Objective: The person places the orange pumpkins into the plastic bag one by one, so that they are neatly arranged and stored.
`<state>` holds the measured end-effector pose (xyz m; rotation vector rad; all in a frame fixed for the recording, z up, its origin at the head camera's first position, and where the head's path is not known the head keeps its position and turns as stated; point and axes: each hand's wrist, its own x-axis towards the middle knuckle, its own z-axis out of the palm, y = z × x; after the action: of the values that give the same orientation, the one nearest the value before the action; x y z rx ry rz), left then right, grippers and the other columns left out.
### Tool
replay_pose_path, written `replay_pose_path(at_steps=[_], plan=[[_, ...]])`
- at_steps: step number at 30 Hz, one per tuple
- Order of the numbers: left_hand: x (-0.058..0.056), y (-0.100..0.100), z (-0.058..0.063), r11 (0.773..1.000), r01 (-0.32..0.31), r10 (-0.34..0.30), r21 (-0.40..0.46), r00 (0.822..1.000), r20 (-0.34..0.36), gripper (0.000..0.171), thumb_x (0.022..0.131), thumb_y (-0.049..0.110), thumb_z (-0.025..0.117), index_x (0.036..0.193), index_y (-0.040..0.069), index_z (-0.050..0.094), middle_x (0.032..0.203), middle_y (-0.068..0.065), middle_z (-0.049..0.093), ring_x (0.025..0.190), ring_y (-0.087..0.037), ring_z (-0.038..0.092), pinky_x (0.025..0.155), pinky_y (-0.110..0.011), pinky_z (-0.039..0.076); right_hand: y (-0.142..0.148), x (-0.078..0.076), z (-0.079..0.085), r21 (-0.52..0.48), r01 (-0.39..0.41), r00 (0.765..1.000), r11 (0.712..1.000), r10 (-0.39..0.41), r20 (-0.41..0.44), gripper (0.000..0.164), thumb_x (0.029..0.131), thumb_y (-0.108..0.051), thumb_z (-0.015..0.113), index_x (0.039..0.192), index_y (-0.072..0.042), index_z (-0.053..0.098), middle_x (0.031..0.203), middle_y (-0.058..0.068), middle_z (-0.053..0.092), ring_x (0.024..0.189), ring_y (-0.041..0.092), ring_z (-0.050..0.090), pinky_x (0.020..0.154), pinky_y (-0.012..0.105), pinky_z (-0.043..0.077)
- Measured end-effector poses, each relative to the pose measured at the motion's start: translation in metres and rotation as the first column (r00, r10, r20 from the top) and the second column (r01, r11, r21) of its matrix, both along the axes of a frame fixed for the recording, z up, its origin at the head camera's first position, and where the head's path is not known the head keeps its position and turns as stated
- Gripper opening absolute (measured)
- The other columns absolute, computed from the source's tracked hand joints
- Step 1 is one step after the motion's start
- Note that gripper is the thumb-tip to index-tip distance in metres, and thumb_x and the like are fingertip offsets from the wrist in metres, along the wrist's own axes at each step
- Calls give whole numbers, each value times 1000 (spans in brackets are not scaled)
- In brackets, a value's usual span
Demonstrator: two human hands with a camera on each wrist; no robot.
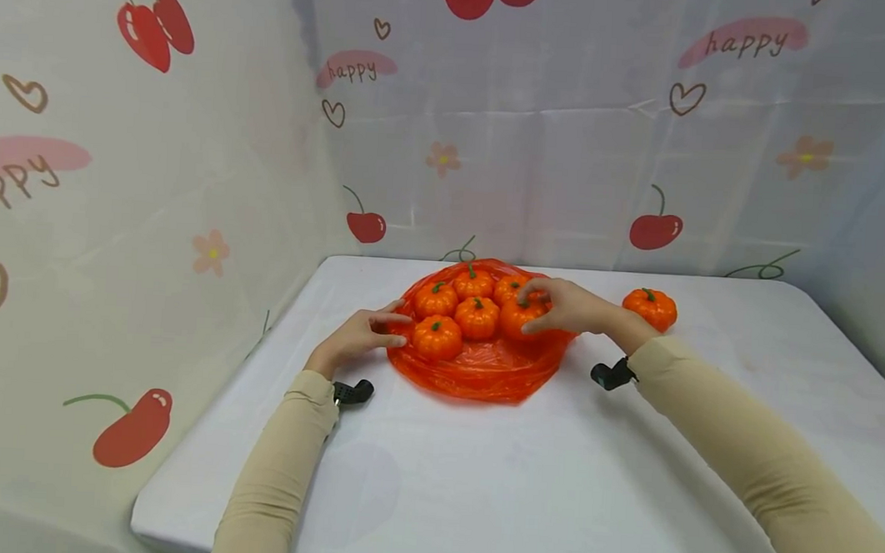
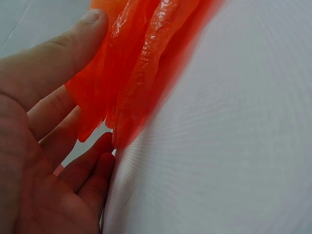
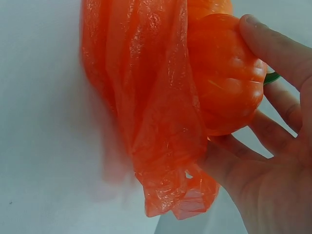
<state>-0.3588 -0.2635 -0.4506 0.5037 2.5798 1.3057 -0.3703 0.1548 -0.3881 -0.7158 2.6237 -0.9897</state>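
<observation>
My right hand (image 1: 567, 306) grips a small orange toy pumpkin (image 3: 226, 78) with a green stem at the right side of a red plastic bag (image 1: 482, 383). The thumb lies on one side of this pumpkin and the fingers on the other. Several more pumpkins (image 1: 478, 318) sit together in the bag's wide opening. At the bag's left edge is my left hand (image 1: 360, 335), its thumb and fingers extended and touching the crumpled plastic (image 2: 131, 73). Parts of those left fingers are hidden behind the plastic in the left wrist view.
One more pumpkin (image 1: 649, 309) stands on the white table (image 1: 551, 499), right of the bag and behind the right forearm. A printed curtain (image 1: 538, 165) hangs along the table's back and left sides. Black wrist mounts (image 1: 613, 374) stick out below both wrists.
</observation>
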Motion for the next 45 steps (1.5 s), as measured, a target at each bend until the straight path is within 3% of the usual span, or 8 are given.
replay_pose_path(at_steps=[12,26,35,45], plan=[[-1,1,-3,1000,-10,10,-14,1000,-3,50,88,43,80,135,31,70,168,5,34,159,-25,23,126,-49,31,-2,1,-13,-9,29,999,1000,-29,-19,49,84,-31,87,124,-21,61,137,10,54,131,35,45,113,58,44],[-2,-1,-2,1000,-3,2,-17,1000,-22,50,89,41,80,135,27,69,169,4,33,159,-26,23,128,-50,27,-1,0,-19,2,-8,998,1000,8,-61,46,86,-26,85,126,-21,62,136,9,58,132,35,47,111,57,48],[-4,0,-2,1000,1,-2,-20,1000,-25,50,89,42,80,135,28,70,168,6,34,159,-26,24,128,-49,28,14,10,-10,-71,25,994,997,-32,-109,53,87,-30,84,133,-17,60,149,12,53,142,44,44,112,69,40],[-3,0,-2,1000,-1,1,-19,1000,-25,49,89,42,80,135,27,70,167,7,35,159,-26,23,129,-51,23,36,30,-1,-146,32,981,989,-59,-185,46,90,-24,81,131,-16,63,150,9,54,143,42,44,114,67,40]])
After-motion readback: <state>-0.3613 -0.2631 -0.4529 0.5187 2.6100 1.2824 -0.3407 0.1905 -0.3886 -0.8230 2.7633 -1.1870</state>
